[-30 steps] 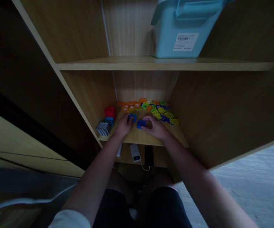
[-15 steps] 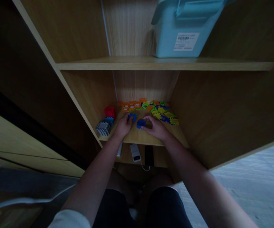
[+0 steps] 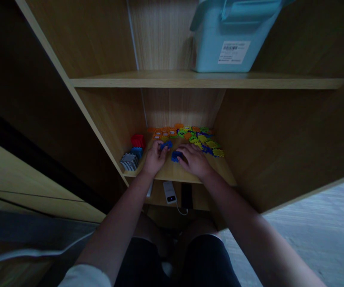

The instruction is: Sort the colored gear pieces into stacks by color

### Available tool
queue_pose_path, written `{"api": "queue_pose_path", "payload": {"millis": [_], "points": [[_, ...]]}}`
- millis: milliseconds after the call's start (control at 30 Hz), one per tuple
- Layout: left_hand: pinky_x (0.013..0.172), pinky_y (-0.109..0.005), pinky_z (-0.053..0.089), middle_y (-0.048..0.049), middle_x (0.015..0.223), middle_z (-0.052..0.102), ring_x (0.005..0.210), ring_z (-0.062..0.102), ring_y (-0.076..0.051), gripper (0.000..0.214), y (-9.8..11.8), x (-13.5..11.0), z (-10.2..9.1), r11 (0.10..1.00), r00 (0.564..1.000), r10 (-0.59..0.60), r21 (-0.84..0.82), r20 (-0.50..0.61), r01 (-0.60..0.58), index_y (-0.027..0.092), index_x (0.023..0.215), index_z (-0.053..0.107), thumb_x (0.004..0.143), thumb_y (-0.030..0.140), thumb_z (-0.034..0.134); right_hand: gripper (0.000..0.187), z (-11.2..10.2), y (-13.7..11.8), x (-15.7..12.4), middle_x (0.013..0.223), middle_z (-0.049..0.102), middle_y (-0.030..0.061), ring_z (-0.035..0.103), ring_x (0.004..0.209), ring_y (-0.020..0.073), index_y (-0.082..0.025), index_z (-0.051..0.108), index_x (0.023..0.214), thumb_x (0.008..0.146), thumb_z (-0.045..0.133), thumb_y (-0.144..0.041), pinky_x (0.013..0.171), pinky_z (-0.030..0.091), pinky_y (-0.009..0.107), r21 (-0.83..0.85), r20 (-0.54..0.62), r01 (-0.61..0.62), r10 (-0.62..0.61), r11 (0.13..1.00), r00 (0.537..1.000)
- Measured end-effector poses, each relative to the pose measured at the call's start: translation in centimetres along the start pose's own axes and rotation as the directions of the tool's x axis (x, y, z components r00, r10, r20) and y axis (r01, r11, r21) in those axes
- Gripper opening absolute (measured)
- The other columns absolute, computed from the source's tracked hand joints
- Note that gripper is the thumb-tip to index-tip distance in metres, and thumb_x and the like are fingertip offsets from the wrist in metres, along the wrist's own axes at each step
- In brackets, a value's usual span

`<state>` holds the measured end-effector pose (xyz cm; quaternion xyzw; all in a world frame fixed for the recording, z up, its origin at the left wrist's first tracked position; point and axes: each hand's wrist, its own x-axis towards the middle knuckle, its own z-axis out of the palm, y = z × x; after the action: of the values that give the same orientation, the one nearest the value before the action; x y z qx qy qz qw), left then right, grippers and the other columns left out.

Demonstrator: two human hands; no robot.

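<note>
My left hand (image 3: 155, 156) is closed on a blue toothed puzzle tile (image 3: 166, 144), held by its edge above the shelf. Beside it my right hand (image 3: 193, 158) curls over a second blue piece (image 3: 176, 156), perhaps a small stack of tiles, with fingers and thumb against it. Behind both hands, orange tiles (image 3: 164, 132) spread along the back left. A heap of yellow, green and purple tiles (image 3: 206, 142) reaches toward the right wall. At the left stand stacks of red tiles (image 3: 137, 140), blue tiles (image 3: 137, 152) and grey tiles (image 3: 129, 161).
An upper shelf board (image 3: 166, 82) crosses above my hands and carries a light blue lidded bin (image 3: 216, 36). On the ledge below lie a white device with a small screen (image 3: 169, 192), its cable, and a dark flat object (image 3: 186, 195). Side walls enclose the shelf.
My right hand has closed in over its blue piece, covering more of it. The tile in my left hand has turned slightly.
</note>
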<state>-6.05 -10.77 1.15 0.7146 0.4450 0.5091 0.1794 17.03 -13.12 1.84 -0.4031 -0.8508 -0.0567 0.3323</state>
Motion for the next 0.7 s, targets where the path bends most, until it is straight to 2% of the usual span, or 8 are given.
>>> {"api": "queue_pose_path", "payload": {"millis": [133, 200, 300, 367, 567, 700], "points": [[0.078, -0.031, 0.064, -0.0112, 0.123, 0.074, 0.098, 0.081, -0.02, 0.03, 0.4, -0.2, -0.1, 0.998, 0.998, -0.019, -0.055, -0.066, 0.015, 0.023, 0.136, 0.047, 0.11, 0.036, 0.053, 0.039, -0.2, -0.5, 0.0, 0.148, 0.067, 0.0074, 0.06, 0.132, 0.036, -0.034, 0.065, 0.143, 0.105, 0.061, -0.029, 0.113, 0.047, 0.059, -0.023, 0.052, 0.045, -0.044, 0.999, 0.998], [0.086, -0.033, 0.065, -0.0115, 0.129, 0.073, 0.103, 0.08, -0.02, 0.033, 0.7, -0.2, -0.3, 1.0, 0.996, 0.021, -0.014, -0.082, -0.023, 0.023, 0.141, 0.049, 0.11, 0.033, 0.051, 0.04, -0.3, -0.6, 0.0, 0.147, 0.068, 0.0082, 0.06, 0.132, 0.036, -0.032, 0.065, 0.144, 0.105, 0.06, -0.027, 0.112, 0.047, 0.059, -0.03, 0.053, 0.06, -0.058, 0.998, 0.997], [0.102, -0.037, 0.062, -0.0099, 0.132, 0.073, 0.117, 0.076, -0.022, 0.031, 1.0, -0.1, -0.6, 0.993, 0.991, 0.111, 0.056, -0.068, -0.107, 0.024, 0.139, 0.057, 0.109, 0.029, 0.052, 0.041, -0.3, -0.7, 0.0, 0.145, 0.07, 0.0086, 0.06, 0.132, 0.0355, -0.031, 0.064, 0.144, 0.104, 0.06, -0.025, 0.111, 0.047, 0.058, -0.039, 0.037, 0.054, -0.052, 0.998, 0.998], [0.106, -0.038, 0.06, -0.0092, 0.131, 0.074, 0.12, 0.074, -0.022, 0.031, 1.0, 0.0, -0.7, 0.99, 0.989, 0.128, 0.076, -0.072, -0.122, 0.024, 0.138, 0.059, 0.107, 0.026, 0.054, 0.041, -0.3, -0.8, 0.0, 0.143, 0.07, 0.0085, 0.061, 0.132, 0.0353, -0.031, 0.064, 0.144, 0.103, 0.06, -0.024, 0.111, 0.048, 0.058, -0.038, 0.032, 0.048, -0.047, 0.998, 0.998], [0.088, -0.032, 0.061, -0.0071, 0.112, 0.075, 0.099, 0.074, -0.02, 0.023, 0.2, 0.2, -0.4, 0.994, 0.993, 0.042, 0.104, -0.114, -0.031, 0.022, 0.119, 0.06, 0.099, 0.029, 0.069, 0.039, -0.3, -0.9, 0.1, 0.137, 0.073, 0.0098, 0.061, 0.127, 0.0359, -0.029, 0.067, 0.14, 0.102, 0.061, -0.021, 0.109, 0.047, 0.057, -0.027, 0.051, 0.056, -0.055, 0.998, 0.997], [0.089, -0.031, 0.061, -0.0083, 0.118, 0.075, 0.103, 0.074, -0.02, 0.028, 0.2, 0.2, -0.6, 0.993, 0.982, 0.104, 0.066, -0.157, -0.095, 0.022, 0.126, 0.062, 0.099, 0.028, 0.069, 0.039, -0.3, -0.9, 0.0, 0.135, 0.073, 0.0096, 0.061, 0.125, 0.0343, -0.028, 0.068, 0.14, 0.102, 0.062, -0.021, 0.107, 0.048, 0.054, -0.082, 0.05, 0.098, -0.094, 0.992, 0.994]]}}
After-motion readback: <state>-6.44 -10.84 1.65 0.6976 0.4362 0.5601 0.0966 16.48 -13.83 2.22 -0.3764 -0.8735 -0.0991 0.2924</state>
